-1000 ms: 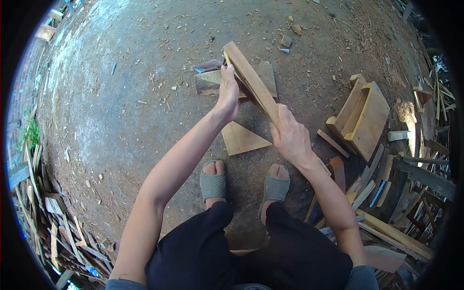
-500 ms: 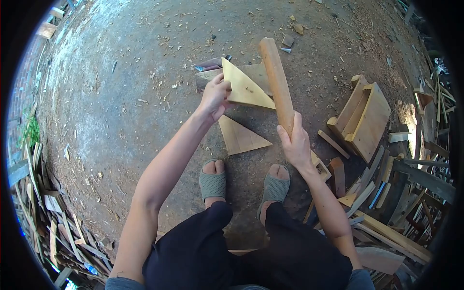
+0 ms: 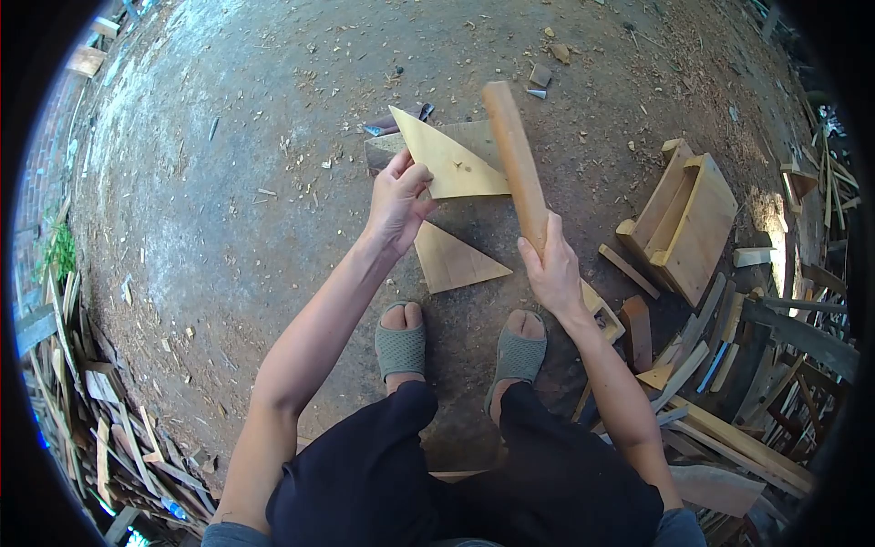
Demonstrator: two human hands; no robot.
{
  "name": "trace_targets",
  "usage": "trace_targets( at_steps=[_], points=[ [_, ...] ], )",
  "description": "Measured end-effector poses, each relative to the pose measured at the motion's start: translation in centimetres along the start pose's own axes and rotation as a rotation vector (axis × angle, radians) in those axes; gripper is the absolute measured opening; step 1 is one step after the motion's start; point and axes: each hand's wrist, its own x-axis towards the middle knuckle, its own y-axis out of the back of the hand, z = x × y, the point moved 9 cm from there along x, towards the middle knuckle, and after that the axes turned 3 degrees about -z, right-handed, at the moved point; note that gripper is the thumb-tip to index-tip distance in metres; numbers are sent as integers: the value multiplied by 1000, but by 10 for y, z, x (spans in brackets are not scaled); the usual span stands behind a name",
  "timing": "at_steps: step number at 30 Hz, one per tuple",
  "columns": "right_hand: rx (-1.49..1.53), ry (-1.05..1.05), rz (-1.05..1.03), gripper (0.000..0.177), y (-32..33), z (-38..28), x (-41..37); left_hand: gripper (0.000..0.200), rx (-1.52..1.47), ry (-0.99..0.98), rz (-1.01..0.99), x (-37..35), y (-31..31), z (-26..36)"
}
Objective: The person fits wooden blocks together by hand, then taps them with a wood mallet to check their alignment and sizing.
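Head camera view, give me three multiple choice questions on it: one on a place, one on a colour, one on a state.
1. Where does the loose triangle lie?
A) on the ground
B) on the person's lap
C) inside the wooden frame

2. What colour are the sandals?
A) red
B) grey-green
C) white

3. How is the right hand?
A) open and empty
B) flat on the dirt
C) closed round the wooden bar

Answers: 1 A, it lies flat on the ground between the two hands. 2 B, both woven uppers are grey-green. 3 C, its fingers wrap the bar's lower end, while the left hand grips a second triangle.
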Motion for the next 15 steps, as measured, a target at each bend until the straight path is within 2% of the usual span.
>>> trace_targets(
  at_steps=[2, 4, 6, 8, 11, 13, 15],
  points=[
    [-24, -17, -52, 48, -2, -4, 5, 41, 19, 32, 15, 3, 6, -1],
    [-166, 13, -144, 48, -9, -13, 10, 40, 10, 51, 69, 3, 1, 1],
    [-199, 24, -146, 48, -11, -15, 14, 40, 0, 69, 123, 3, 0, 1],
    [-233, 34, -147, 48, -11, -17, 16, 43, 98, 58, 8, 7, -13, 3],
    [-195, 60, -179, 48, -9, -27, 21, 42, 208, 49, -30, 7, -18, -1],
    [-73, 190, -30, 49, 12, -58, 22, 41, 199, 45, -39, 6, -17, -2],
    [30, 228, 49, 49, 29, -83, 21, 39, 124, 45, -1, 5, -12, -4]
  ],
)
